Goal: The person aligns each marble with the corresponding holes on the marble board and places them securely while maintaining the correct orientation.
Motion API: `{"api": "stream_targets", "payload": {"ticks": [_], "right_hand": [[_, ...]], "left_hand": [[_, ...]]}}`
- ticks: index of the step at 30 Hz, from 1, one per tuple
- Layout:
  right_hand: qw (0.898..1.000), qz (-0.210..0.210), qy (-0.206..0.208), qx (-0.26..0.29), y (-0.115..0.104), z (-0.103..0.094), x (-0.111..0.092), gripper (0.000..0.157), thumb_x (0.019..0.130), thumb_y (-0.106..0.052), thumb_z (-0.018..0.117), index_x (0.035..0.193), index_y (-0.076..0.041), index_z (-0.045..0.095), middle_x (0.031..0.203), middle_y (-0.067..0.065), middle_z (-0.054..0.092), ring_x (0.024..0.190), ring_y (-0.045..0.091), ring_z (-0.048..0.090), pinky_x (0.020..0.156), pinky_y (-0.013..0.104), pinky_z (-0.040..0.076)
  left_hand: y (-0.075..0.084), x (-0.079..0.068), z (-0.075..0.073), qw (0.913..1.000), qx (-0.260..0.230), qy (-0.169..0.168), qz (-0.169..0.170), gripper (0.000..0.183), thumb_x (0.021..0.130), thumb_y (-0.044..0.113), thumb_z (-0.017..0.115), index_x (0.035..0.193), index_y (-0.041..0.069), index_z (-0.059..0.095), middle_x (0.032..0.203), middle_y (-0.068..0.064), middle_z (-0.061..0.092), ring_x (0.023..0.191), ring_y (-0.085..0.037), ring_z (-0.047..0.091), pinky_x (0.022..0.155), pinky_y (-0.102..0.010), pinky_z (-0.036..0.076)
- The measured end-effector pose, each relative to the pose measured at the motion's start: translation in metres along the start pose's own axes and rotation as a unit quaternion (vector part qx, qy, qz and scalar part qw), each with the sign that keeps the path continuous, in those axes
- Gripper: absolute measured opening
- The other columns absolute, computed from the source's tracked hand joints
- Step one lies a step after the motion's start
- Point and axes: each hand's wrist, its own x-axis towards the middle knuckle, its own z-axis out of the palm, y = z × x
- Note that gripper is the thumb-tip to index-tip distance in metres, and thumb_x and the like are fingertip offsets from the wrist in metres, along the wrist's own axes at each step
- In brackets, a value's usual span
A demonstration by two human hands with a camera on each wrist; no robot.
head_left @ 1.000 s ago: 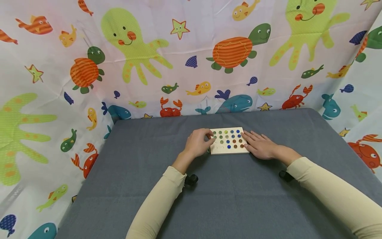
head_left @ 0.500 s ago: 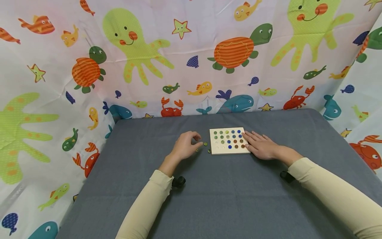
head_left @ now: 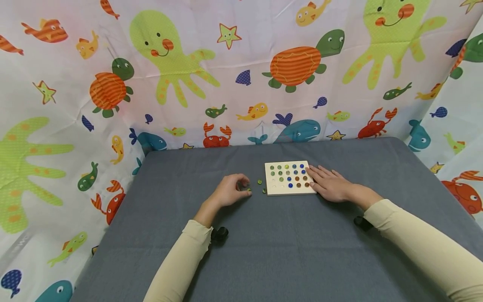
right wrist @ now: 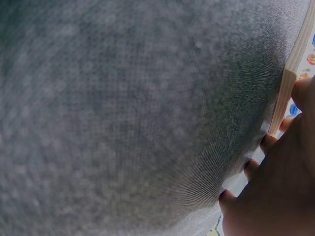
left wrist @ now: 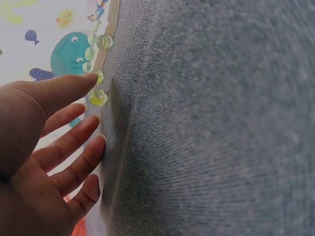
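Observation:
A pale wooden board (head_left: 290, 191) lies on the cloth, with rows of coloured glass marbles sitting in its hollows and some bare hollows at its lower left. My right hand (head_left: 327, 183) rests at the board's right edge, fingers stretched out and touching its top. Left of the board, my left hand (head_left: 230, 190) hovers around a greenish marble (head_left: 249, 189), its thumb and fingers parted. In the left wrist view the thumb overlaps another marble, and the nearest yellow-green marble (left wrist: 98, 97) sits between thumb and fingers without a visible grip.
Two more loose marbles, one farther back (head_left: 259, 182) and a nearer marble (head_left: 264, 191), lie between the left hand and the board. Grey cloth (head_left: 286, 243) covers the table. Behind it hangs a curtain (head_left: 241, 63) printed with sea animals.
My left hand has left the board's left edge and moved left and slightly nearer, to the outermost loose marble. The loose marbles came into sight. My right hand stays put.

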Motion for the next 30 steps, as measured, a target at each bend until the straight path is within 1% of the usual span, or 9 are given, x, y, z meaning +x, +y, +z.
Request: {"api": "stream_targets", "payload": {"ticks": [4, 8, 13, 18, 20, 25, 30], "right_hand": [[1.0, -0.003, 0.004, -0.002, 0.0028, 0.0025, 0.0014, 0.072, 0.109, -0.057, 0.027, 0.165, -0.013, 0.015, 0.171, 0.015, 0.013, 0.155, 0.043, 0.008, 0.116, 0.072, 0.006], [1.0, -0.003, 0.005, -0.003, 0.0031, 0.0037, 0.002, 0.075, 0.108, -0.06, 0.024, 0.165, -0.013, 0.015, 0.17, 0.016, 0.013, 0.155, 0.044, 0.008, 0.115, 0.072, 0.006], [1.0, 0.0, 0.004, -0.006, 0.0027, 0.0029, 0.0019, 0.074, 0.108, -0.058, 0.026, 0.165, -0.013, 0.015, 0.171, 0.015, 0.013, 0.155, 0.043, 0.008, 0.116, 0.072, 0.006], [1.0, 0.002, 0.001, -0.005, 0.001, 0.0013, 0.0005, 0.073, 0.109, -0.057, 0.027, 0.165, -0.014, 0.014, 0.171, 0.015, 0.012, 0.156, 0.043, 0.008, 0.116, 0.071, 0.006], [1.0, -0.003, 0.003, 0.0, 0.0004, 0.0006, -0.0001, 0.073, 0.109, -0.057, 0.028, 0.165, -0.013, 0.014, 0.17, 0.017, 0.013, 0.155, 0.045, 0.008, 0.115, 0.073, 0.006], [1.0, 0.001, 0.003, 0.006, 0.0019, 0.0013, 0.0003, 0.072, 0.109, -0.056, 0.029, 0.165, -0.014, 0.013, 0.171, 0.014, 0.012, 0.156, 0.042, 0.008, 0.116, 0.071, 0.006], [1.0, 0.007, 0.001, 0.004, 0.0039, 0.0042, 0.0019, 0.076, 0.107, -0.06, 0.027, 0.165, -0.014, 0.014, 0.171, 0.014, 0.012, 0.156, 0.042, 0.007, 0.117, 0.071, 0.005]], "left_hand": [[-0.0027, -0.0018, 0.0015, 0.9999, -0.007, -0.003, -0.007, 0.03, 0.09, 0.016, 0.08, 0.117, 0.007, 0.071, 0.104, -0.006, 0.069, 0.074, -0.014, 0.057, 0.073, -0.032, 0.05], [-0.004, -0.0028, 0.0036, 0.9999, -0.006, 0.002, -0.008, 0.026, 0.09, 0.015, 0.08, 0.114, 0.008, 0.072, 0.101, -0.004, 0.069, 0.074, -0.013, 0.057, 0.073, -0.032, 0.049], [-0.0036, -0.0021, 0.0059, 0.9999, 0.0, 0.012, -0.003, 0.019, 0.09, 0.015, 0.08, 0.107, 0.01, 0.074, 0.094, -0.002, 0.069, 0.07, -0.012, 0.056, 0.07, -0.031, 0.048], [-0.0016, -0.0016, 0.0076, 0.9998, 0.009, 0.017, -0.011, 0.013, 0.09, 0.016, 0.08, 0.101, 0.012, 0.075, 0.09, 0.0, 0.068, 0.068, -0.011, 0.055, 0.068, -0.03, 0.047], [-0.0007, -0.0015, 0.0081, 0.9997, 0.012, 0.017, -0.014, 0.011, 0.09, 0.016, 0.08, 0.1, 0.012, 0.075, 0.088, 0.001, 0.067, 0.069, -0.011, 0.055, 0.069, -0.03, 0.047], [0.0002, -0.0017, 0.0084, 0.9996, 0.013, 0.018, -0.016, 0.009, 0.091, 0.017, 0.079, 0.097, 0.012, 0.074, 0.087, 0.001, 0.067, 0.069, -0.011, 0.056, 0.069, -0.031, 0.047], [-0.0005, -0.0032, 0.0081, 0.9997, 0.007, 0.022, -0.012, 0.009, 0.092, 0.016, 0.079, 0.097, 0.011, 0.073, 0.087, 0.0, 0.068, 0.068, -0.011, 0.056, 0.068, -0.031, 0.047]]}}
